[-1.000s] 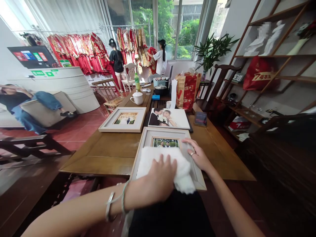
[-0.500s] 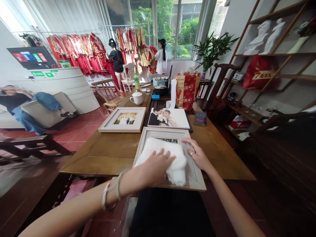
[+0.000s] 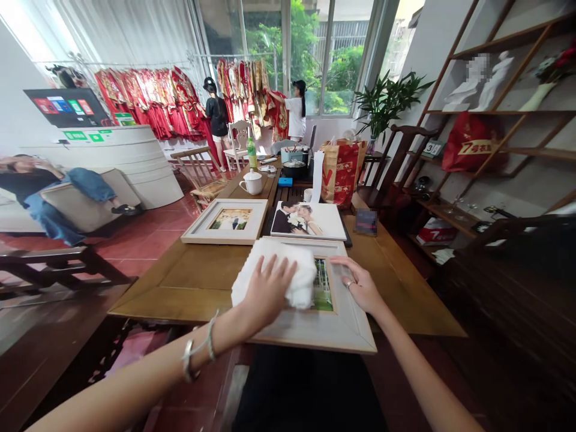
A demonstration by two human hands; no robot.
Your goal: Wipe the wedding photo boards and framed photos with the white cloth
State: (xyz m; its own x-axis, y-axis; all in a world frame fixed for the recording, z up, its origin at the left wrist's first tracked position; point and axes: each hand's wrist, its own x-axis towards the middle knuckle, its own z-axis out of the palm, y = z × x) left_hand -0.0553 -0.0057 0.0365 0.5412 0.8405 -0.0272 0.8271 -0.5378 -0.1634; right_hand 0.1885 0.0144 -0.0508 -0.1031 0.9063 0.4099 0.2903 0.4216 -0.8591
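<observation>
My left hand (image 3: 266, 287) lies spread on a folded white towel (image 3: 245, 270), pressing it against a picture frame. The towel covers the upper left of the frame (image 3: 306, 336) and hangs past its left edge. This pale frame lies at the table's near edge, a wide mat around its small photo (image 3: 324, 294); the photo's right part shows green. My right hand (image 3: 362, 287) rests on the frame's right side with its fingers stretched out and a ring on one finger. Beyond lie a second framed photo (image 3: 231, 219) and a white-edged print of a couple (image 3: 310, 219).
On the wooden table (image 3: 180, 294) stand a lidded white mug (image 3: 252, 183), a green bottle (image 3: 251, 153) and a red-and-tan paper bag (image 3: 342, 174). A dark phone-like slab (image 3: 366, 222) lies at right. Two people handle red garments (image 3: 157, 102) by the window. Another person (image 3: 81, 183) reclines at left.
My left hand has slid the towel left and away from me across the frame, uncovering the right part of the photo. My right hand stays on the frame's right side.
</observation>
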